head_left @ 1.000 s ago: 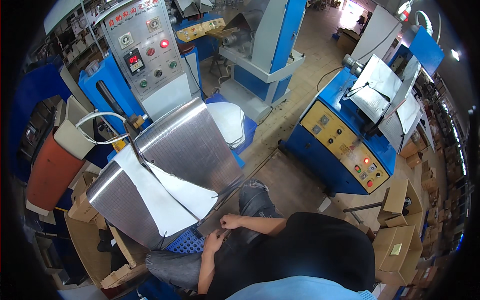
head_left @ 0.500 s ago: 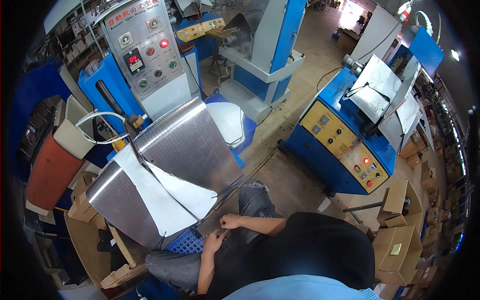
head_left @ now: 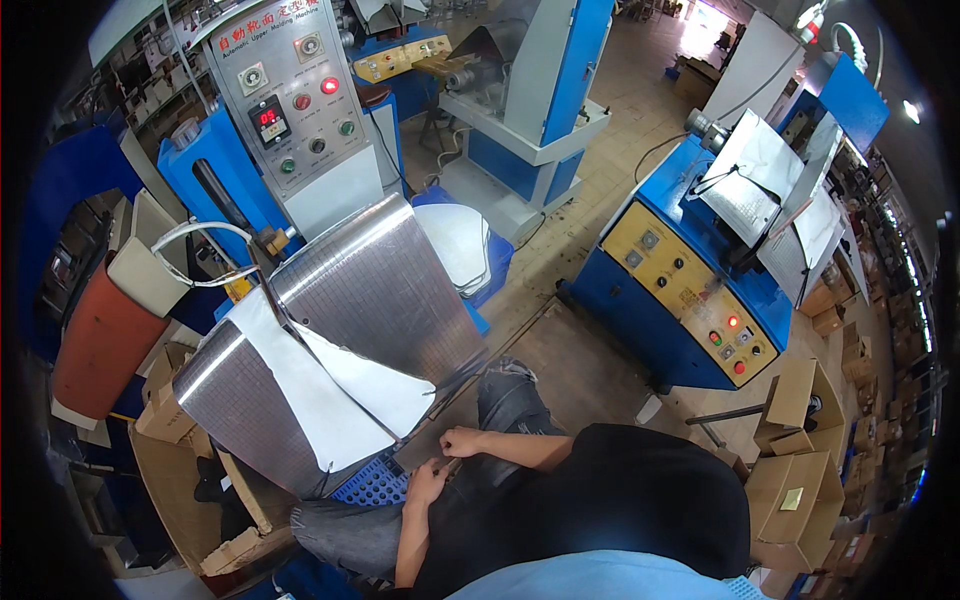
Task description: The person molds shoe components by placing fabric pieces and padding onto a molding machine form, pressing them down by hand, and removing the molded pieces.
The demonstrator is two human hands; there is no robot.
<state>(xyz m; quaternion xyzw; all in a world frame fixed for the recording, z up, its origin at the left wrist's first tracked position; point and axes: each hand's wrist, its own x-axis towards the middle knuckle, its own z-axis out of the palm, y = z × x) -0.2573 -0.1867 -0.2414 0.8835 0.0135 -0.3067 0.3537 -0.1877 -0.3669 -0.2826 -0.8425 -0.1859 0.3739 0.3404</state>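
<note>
My left hand [head_left: 427,484] and my right hand [head_left: 460,442] are close together over my lap, fingers curled. A small brownish thing [head_left: 452,467] seems to lie between them; its kind is too small to tell. Beyond them a metal-covered machine bed [head_left: 375,270] slopes on both sides of a ridge. White sheet pieces [head_left: 300,390] are draped over it, with a dark narrow blade or bar [head_left: 272,300] along the ridge. Neither hand touches the sheets. Beside my left hand is a blue perforated plastic basket [head_left: 372,483].
A grey control panel [head_left: 290,110] with knobs and a red display rises behind the bed. At right stands a blue machine [head_left: 660,290] with a yellow panel. Cardboard boxes flank me, one at left [head_left: 170,490], one at right [head_left: 790,510]. White pieces [head_left: 455,245] lie stacked behind the bed.
The figure on the red display has changed. My hands and the white sheets stay practically where they were.
</note>
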